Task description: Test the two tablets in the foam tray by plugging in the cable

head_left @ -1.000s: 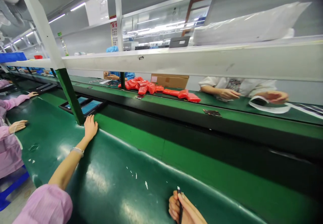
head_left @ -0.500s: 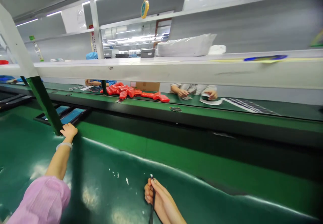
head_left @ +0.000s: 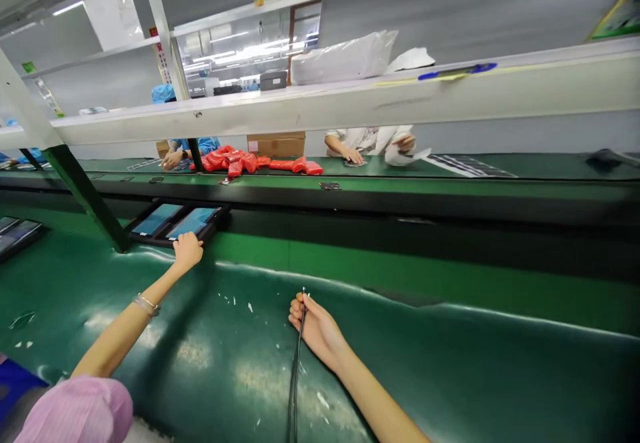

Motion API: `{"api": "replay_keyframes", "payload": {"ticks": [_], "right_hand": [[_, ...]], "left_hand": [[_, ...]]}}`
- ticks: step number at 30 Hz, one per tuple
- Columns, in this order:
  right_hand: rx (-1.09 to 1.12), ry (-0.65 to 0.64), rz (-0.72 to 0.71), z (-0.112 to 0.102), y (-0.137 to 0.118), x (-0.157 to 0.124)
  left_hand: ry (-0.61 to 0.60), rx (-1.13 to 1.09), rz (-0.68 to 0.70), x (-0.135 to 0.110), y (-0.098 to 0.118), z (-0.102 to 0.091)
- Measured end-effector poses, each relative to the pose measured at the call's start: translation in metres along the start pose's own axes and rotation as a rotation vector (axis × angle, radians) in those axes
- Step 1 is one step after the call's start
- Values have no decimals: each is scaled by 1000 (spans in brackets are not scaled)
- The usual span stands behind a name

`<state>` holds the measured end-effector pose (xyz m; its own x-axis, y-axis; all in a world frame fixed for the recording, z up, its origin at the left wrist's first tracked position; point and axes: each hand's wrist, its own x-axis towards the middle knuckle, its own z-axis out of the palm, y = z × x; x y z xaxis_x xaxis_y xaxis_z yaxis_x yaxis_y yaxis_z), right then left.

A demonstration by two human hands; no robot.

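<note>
Right hand (head_left: 315, 326), just right of twelve o'clock and low in view, closed narrowly around a black cable (head_left: 296, 376), which trails toward six o'clock across the green belt (head_left: 450, 316). Left hand (head_left: 187, 251), at eleven o'clock, open and empty, touching the near edge of a black tray (head_left: 175, 224) with two tablets (head_left: 193, 223); two more tablets (head_left: 20, 231) at nine o'clock. Changed from the earlier view: left hand now apart from the post, more cable showing. In the way: one green post (head_left: 85, 196), one white shelf beam (head_left: 320, 106). Beyond: one heap of red packets (head_left: 240, 162), two cardboard boxes (head_left: 276, 144), two co-workers (head_left: 367, 140).
</note>
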<state>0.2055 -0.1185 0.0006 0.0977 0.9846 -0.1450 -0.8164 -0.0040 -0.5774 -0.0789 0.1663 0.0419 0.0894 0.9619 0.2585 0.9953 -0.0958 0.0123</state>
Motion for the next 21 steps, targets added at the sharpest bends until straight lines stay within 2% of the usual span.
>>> {"api": "replay_keyframes", "payload": {"ticks": [4,7,10,14,17,19,21], "right_hand": [[34,79,-72,-17,-17,-20],[56,131,-110,-30,-32,-35],[76,168,-131,-37,-42,-44],[98,202,-135,-37,-50,-50],[118,223,-127,-36,-56,-55],[120,236,-128,-36,-60,-59],[81,256,-139,-36,-63,-61]], "left_hand": [[46,-56,131,-34,16,-22],[86,-102,235,-70,22,-34],[93,-160,360,-124,30,-36],[50,-249,444,-217,36,-31],[-5,-364,428,-285,22,-31],[-60,-531,369,-324,1,-34],[-114,-650,281,-353,-31,-40]]}}
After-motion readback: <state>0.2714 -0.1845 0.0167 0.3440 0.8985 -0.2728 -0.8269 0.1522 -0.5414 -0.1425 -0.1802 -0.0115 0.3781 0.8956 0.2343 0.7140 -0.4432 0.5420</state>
